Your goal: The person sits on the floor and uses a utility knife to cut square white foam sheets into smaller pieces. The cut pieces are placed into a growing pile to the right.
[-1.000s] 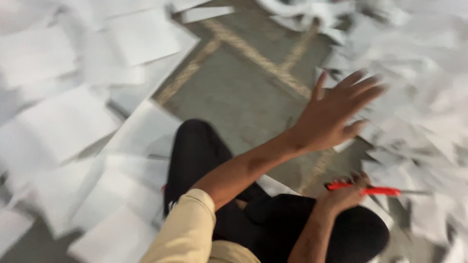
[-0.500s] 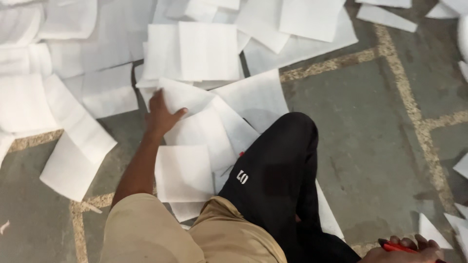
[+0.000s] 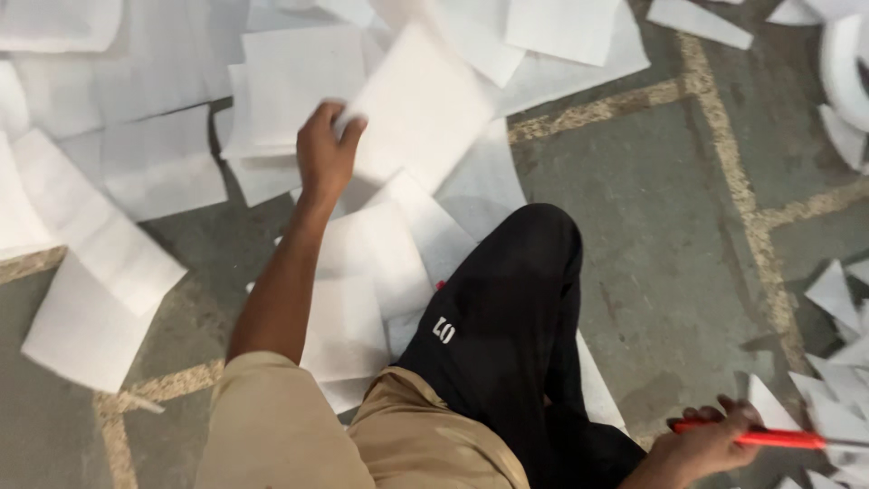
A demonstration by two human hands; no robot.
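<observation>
Pinching a white sheet (image 3: 421,113) above the paper-strewn floor (image 3: 652,235), the left hand (image 3: 326,154) lifts while the right hand (image 3: 711,444) grips a red tool (image 3: 769,438).

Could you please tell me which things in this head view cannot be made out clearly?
- The red-handled tool in the right hand: its working end is cut off by the right edge.
- The white sheet lifted by the left hand: motion-blurred, surface unreadable.
- The sheets under the black-trousered knee: partly hidden.

The left hand (image 3: 326,154) grips a white sheet (image 3: 421,109); the right hand (image 3: 711,444) holds a red tool (image 3: 769,438).
</observation>
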